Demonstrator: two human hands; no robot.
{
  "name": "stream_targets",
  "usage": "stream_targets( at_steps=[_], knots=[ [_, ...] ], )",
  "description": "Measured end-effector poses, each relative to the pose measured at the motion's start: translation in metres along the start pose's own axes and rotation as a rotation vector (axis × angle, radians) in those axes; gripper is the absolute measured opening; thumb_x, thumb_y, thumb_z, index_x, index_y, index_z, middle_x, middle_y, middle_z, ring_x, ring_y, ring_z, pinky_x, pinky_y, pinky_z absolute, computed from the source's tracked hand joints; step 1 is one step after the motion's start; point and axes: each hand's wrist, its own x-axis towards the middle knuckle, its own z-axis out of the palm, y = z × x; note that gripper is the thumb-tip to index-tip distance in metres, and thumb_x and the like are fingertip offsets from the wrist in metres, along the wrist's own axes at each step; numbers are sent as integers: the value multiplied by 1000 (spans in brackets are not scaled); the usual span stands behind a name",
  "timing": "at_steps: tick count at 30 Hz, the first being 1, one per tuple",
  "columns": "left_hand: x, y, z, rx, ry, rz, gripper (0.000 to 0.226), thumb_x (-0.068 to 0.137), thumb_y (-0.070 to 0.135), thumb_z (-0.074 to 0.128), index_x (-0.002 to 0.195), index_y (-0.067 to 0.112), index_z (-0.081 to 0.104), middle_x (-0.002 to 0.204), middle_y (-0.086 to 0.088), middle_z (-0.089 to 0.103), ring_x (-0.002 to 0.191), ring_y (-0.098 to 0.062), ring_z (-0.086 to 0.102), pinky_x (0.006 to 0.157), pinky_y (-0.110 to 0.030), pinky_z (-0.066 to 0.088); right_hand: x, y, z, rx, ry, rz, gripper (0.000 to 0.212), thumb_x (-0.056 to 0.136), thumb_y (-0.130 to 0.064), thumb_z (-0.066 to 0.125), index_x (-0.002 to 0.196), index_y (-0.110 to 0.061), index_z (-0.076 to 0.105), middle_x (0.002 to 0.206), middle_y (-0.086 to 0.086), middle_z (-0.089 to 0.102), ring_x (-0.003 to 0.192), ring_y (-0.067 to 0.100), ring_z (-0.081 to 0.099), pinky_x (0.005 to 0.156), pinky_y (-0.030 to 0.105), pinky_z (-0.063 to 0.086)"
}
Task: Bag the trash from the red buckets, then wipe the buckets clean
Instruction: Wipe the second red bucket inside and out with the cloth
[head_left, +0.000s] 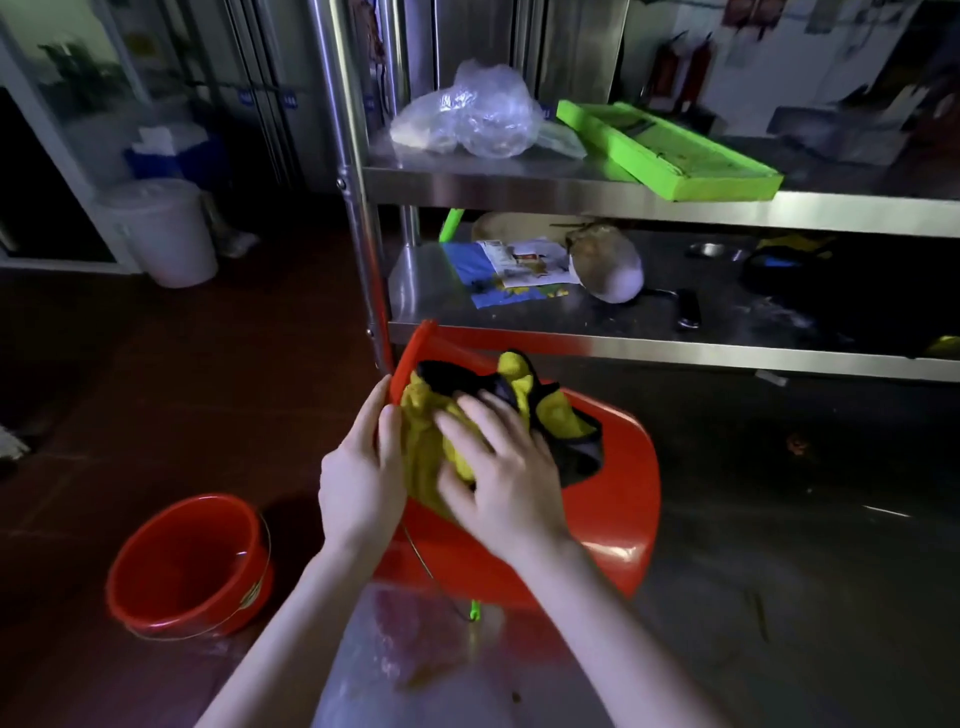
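Tilted red bucket (613, 499): lying on its side on the steel table (395, 654), its mouth facing the person, just in front of the lower shelf.
Cloth (431, 431): yellow and black, bunching up across the bucket's mouth and spilling over its rim.
Left hand (358, 478): gripping the bucket's near rim, fingers and thumb closing around the edge.
Right hand (504, 467): pressing on the cloth, fingers spreading wide and straight.
Second red bucket (187, 566): standing upright on the floor, well to the left.
Shelf rack (571, 182): carrying a crumpled plastic bag (467, 111) beside a green tray (670, 150).
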Motion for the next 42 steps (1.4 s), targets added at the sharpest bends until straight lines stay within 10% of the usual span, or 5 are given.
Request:
stream_targets(
  at_steps=[9,19,27,36,42],
  knots=[
    [-24,-21,-2,-34,49,77,36,98,56,31,132,58,43,63,-1,65,42,-14,56,46,-37,50,-16,82,-33,-10,121,519,41,82,-35,48,114,-23,71,125,-3,64,117,26,56,92,45,47],
    [-45,-67,-9,-56,20,96,43,96,51,27,137,57,38,79,33,65,60,5,62,48,-4,40,20,-26,14,5,-66,-71,44,87,-45,48,128,-33,59,139,-6,51,134,18,41,89,42,49],
    [-49,-78,-43,-57,-153,48,38,90,57,30,123,55,49,98,27,67,90,6,64,68,-9,48,20,76,-23,47,-53,586,34,90,-38,49,120,-34,63,128,-8,60,118,23,52,99,48,41],
    [52,11,-28,133,-279,107,43,99,49,39,142,48,37,75,3,67,59,-9,64,61,-29,54,-6,70,-24,31,-35,121,37,89,-36,50,120,-26,68,126,-8,62,121,21,55,100,53,40],
    [11,-9,-6,2,-148,279,46,102,27,41,145,43,37,54,-4,57,42,-9,52,46,-22,43,28,33,-13,21,-25,347,46,79,-43,45,118,-33,67,129,-11,60,121,22,53,104,50,37]
  ],
)
